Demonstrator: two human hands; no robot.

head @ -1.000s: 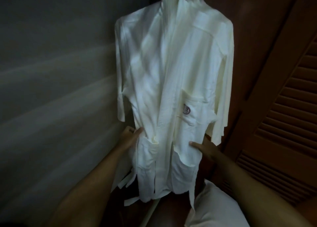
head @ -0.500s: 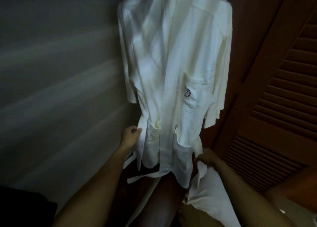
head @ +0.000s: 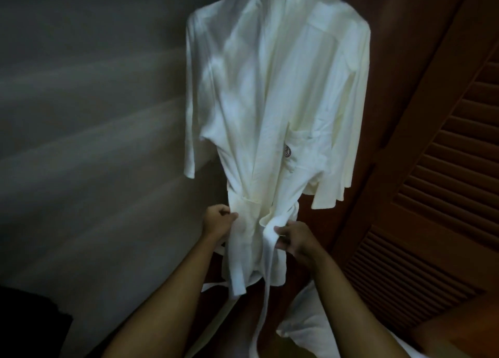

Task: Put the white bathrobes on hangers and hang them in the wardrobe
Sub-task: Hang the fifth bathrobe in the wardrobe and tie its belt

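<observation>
Both hands grip the belt of the robe [head: 270,93]: the left hand [head: 217,220] has its fingers curled round the left strip at the waist, and the right hand [head: 294,238] pinches the right strip of the belt [head: 266,265], which hangs down long below it. The robe hangs upright inside the wardrobe, its top going out of view, so I cannot see the hanger.

Half a second ago the right hand was lower, near the white bundle at the bottom, and the belt end lay loose there. Now this hand has come up to the waist with the strip in it, and the two hands are near each other in front of the robe. I judge that this robe is already hung and the person starts to tie the belt.

Around it: a grey wall [head: 94,114] on the left, the louvered door [head: 442,201] on the right, and a white bundle [head: 310,328] below, perhaps another robe. A small logo [head: 287,151] marks the chest pocket. Nothing stands in the way; only the dim light makes the belt hard to follow.
</observation>
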